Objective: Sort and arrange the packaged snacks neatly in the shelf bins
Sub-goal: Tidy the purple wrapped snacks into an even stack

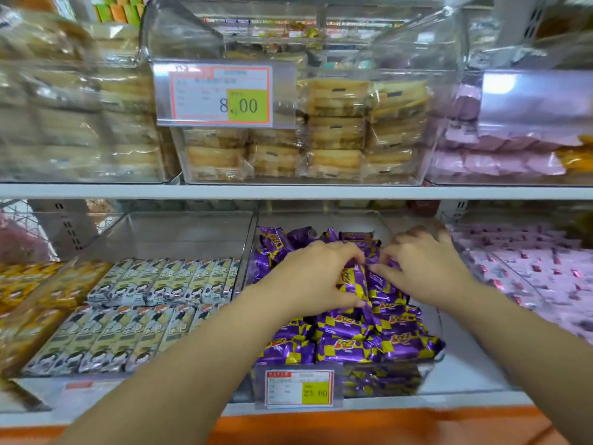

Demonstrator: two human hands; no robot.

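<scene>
So the snacks here are small shiny packets point(349, 343), purple with a yellow checker pattern and a red-orange logo, heaped loose in the middle clear bin point(321, 220) on the lower shelf. The ones at the front lie sort of flat in rows; further back it's more of a jumble.

The left hand point(316, 277) has one packet point(354, 284) standing on end above the pile. Its fingers point(349, 255) curl over the top edge with the thumb under the bottom corner, so it's properly clamped. The right hand point(423, 268) is just beside it, with its fingers point(391, 252) bent down onto the packets behind and the thumb poking toward the held one. Honestly can't tell if it's actually got hold of anything, it's a bit blurry.

The bin's front carries a price tag point(298, 388). The left neighbour bin has grey-white packets point(144, 309) in tidy rows, and there are pink ones point(529, 274) on the right.
</scene>
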